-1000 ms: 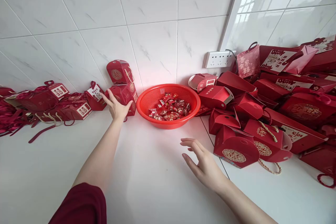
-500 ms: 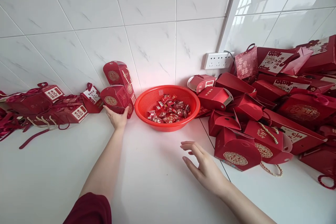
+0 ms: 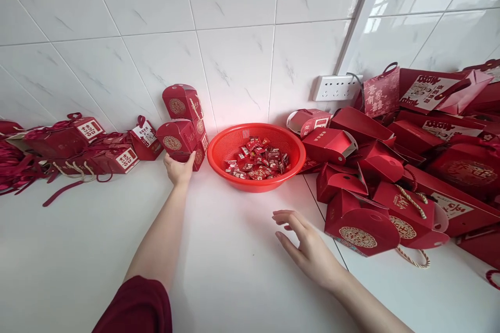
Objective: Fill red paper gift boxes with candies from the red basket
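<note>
My left hand [image 3: 178, 169] is at the lower front of a red gift box [image 3: 176, 136] with a round gold emblem, thumb at its right side and fingers at its left. Another red box with a rope handle [image 3: 182, 101] sits on top of that stack against the wall. To the right of the stack stands a red plastic basket [image 3: 255, 184] with small red wrapped candies [image 3: 260, 162] inside. My right hand [image 3: 308, 250] hovers over the white counter in front of the basket, fingers loosely bent and apart, holding nothing.
Several red gift boxes [image 3: 363, 229] are heaped on the right, with rope and ribbon handles. More boxes [image 3: 113, 158] with ribbons lie along the wall on the left. A white power strip [image 3: 338, 87] is on the tiled wall behind the basket.
The view has shifted, so the scene sits slightly farther right. My left hand's fingers, earlier spread at the box's side, have drawn in around its lower part. The right hand keeps its pose.
</note>
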The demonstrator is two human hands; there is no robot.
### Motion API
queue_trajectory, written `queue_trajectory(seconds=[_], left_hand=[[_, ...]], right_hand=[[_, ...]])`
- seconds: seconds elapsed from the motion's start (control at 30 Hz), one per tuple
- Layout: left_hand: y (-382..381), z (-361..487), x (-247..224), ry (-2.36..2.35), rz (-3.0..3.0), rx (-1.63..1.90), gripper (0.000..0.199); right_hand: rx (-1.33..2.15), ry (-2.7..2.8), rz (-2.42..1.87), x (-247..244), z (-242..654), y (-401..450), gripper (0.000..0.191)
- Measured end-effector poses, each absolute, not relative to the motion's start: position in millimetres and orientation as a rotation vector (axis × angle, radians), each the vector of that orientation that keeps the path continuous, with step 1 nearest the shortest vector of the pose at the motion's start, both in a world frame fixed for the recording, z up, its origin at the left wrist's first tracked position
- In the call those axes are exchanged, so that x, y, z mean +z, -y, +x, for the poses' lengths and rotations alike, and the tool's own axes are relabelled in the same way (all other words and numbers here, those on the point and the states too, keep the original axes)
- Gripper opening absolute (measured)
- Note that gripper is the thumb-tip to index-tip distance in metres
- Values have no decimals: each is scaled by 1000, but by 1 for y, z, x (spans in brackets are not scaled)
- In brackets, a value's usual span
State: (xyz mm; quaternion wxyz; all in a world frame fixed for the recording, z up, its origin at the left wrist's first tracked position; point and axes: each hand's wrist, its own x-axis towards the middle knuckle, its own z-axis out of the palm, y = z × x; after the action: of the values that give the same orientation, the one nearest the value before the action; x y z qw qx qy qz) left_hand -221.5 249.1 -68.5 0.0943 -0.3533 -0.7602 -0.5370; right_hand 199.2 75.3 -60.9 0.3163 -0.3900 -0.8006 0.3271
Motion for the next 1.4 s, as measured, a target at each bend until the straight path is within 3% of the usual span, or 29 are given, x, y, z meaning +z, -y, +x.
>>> queue_trajectory(seconds=[0.17,0.37,0.53,0.8,0.87,1.0,1.4], left_hand=[[-237,-227,-64,2279,-1084,-1567,97],[-229,-227,-64,2221,-1154,-1575,117],[-237,-229,-61,2233,-1170,-1595,101],[-240,-234,-69,2212,-1214,-1614,102],[-236,-238,-73,2195,-1236,-1620,92],[-233,-264,-74,2170,-1132,-1651,42],[-282,-334,-43,2599,-1192,-1223,36]], right_hand=[[864,2118,-1037,-61,199,-75,17],[850,2140,-1039,-63,198,-73,18],[783,2128,-1047,-65,201,-76,23],[812,2154,-1098,-67,198,-75,22],[811,2167,-1106,-67,197,-74,22],[826,2153,-1127,-67,197,-74,22],[926,2142,-1185,-72,200,-80,24]])
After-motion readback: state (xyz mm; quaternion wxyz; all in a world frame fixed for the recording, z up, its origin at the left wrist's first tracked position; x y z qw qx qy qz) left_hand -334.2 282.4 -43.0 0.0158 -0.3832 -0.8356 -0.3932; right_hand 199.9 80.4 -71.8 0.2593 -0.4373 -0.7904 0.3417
